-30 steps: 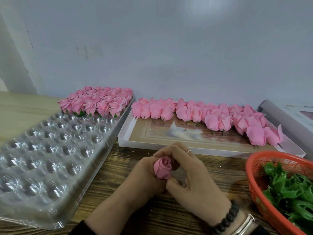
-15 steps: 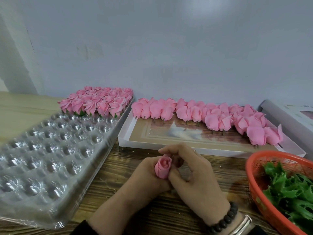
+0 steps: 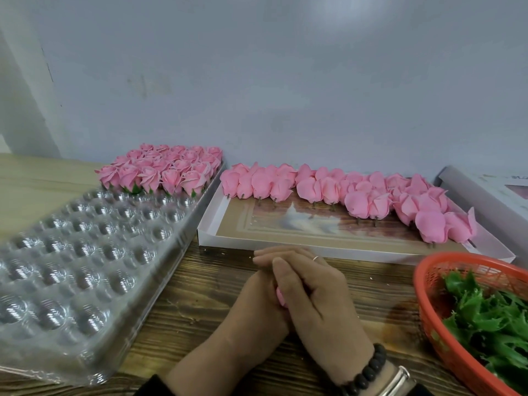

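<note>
A pink rose head is almost fully hidden between my two hands, and only a sliver of petal shows. My left hand cups it from below and the left. From the right, my right hand folds over it, thumb pointing up and fingers bent across the top. Both hands sit low over the wooden table, in front of the white box.
A clear plastic tray of round cells lies at the left, with finished pink roses at its far end. A shallow white box holds a row of pink buds. An orange basket of green leaves is at the right, with a grey box behind it.
The rose stood exposed between my fingertips before. My right hand has since closed over it and both hands have pressed together, covering nearly all of it.
</note>
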Demonstrator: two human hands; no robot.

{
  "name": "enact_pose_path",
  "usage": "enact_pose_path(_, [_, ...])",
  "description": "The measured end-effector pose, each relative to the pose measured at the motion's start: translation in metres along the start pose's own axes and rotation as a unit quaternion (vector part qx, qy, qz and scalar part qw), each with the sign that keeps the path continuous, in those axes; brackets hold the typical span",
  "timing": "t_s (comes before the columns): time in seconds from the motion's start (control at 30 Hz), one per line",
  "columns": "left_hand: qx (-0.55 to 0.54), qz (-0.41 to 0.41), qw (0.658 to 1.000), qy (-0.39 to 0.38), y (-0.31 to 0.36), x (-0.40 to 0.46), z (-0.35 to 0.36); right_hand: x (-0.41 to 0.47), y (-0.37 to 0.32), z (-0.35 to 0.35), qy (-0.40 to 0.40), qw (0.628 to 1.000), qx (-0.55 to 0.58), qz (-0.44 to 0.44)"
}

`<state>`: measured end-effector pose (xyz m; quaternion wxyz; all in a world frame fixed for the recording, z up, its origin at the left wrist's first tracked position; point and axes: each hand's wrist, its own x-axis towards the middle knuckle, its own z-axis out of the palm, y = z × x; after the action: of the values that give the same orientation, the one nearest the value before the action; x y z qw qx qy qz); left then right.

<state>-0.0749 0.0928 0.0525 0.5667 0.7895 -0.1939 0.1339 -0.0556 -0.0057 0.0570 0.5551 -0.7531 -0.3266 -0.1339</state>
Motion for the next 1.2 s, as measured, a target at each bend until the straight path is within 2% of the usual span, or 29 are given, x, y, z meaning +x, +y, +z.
enact_pose_path(0.1, [0.003, 0.014, 1.0, -0.008, -0.001, 0.0, 0.001, 0.0, 0.0, -0.003, -0.037, 0.999, -0.021, 0.028])
enact_pose_path(0.2, [-0.047, -0.007, 0.999, -0.024, -0.003, -0.003, 0.002, 0.001, 0.0, -0.006, -0.082, 0.993, -0.023, 0.081])
enact_pose_path(0.3, [-0.112, -0.034, 0.993, -0.001, -0.007, -0.004, 0.002, 0.002, 0.002, -0.008, -0.107, 0.99, -0.024, 0.09])
enact_pose_path(0.5, [-0.154, -0.021, 0.987, 0.031, -0.01, -0.003, 0.0, 0.003, 0.009, -0.014, -0.163, 0.979, -0.02, 0.122])
enact_pose_path(0.6, [-0.119, -0.056, 0.99, 0.052, -0.008, -0.002, -0.003, 0.002, 0.009, -0.016, -0.133, 0.986, -0.018, 0.1])
enact_pose_path(0.73, [-0.014, -0.059, 0.994, 0.085, -0.009, -0.002, 0.0, 0.0, 0.0, -0.008, -0.025, 1.0, -0.002, 0.02])
enact_pose_path(0.87, [-0.079, -0.063, 0.992, 0.072, -0.004, -0.001, 0.01, 0.0, 0.0, 0.0, 0.001, 0.999, -0.043, -0.019])
enact_pose_path(0.97, [-0.106, -0.018, 0.994, 0.024, -0.009, -0.001, 0.013, 0.003, 0.003, -0.004, -0.035, 0.998, -0.052, -0.014])
enact_pose_path(1.0, [-0.042, 0.008, 0.999, 0.013, -0.01, -0.001, 0.013, 0.004, 0.002, -0.006, -0.059, 0.997, -0.054, -0.011])
enact_pose_path(1.03, [0.096, 0.045, 0.994, 0.026, -0.01, 0.005, 0.009, 0.005, 0.002, -0.007, -0.085, 0.995, -0.059, -0.008])
enact_pose_path(1.07, [0.22, 0.097, 0.97, 0.026, -0.013, 0.007, 0.006, 0.006, 0.001, -0.007, -0.111, 0.992, -0.066, -0.006])
enact_pose_path(1.1, [0.383, 0.107, 0.918, 0.002, -0.014, 0.009, 0.005, 0.006, 0.001, -0.008, -0.135, 0.988, -0.076, -0.003])
enact_pose_path(1.13, [0.437, 0.083, 0.895, -0.032, -0.009, 0.01, 0.008, 0.006, 0.0, -0.009, -0.157, 0.984, -0.087, 0.002])
enact_pose_path(1.2, [0.291, -0.016, 0.956, -0.032, -0.009, 0.003, 0.009, 0.006, 0.0, -0.011, -0.186, 0.978, -0.096, 0.019])
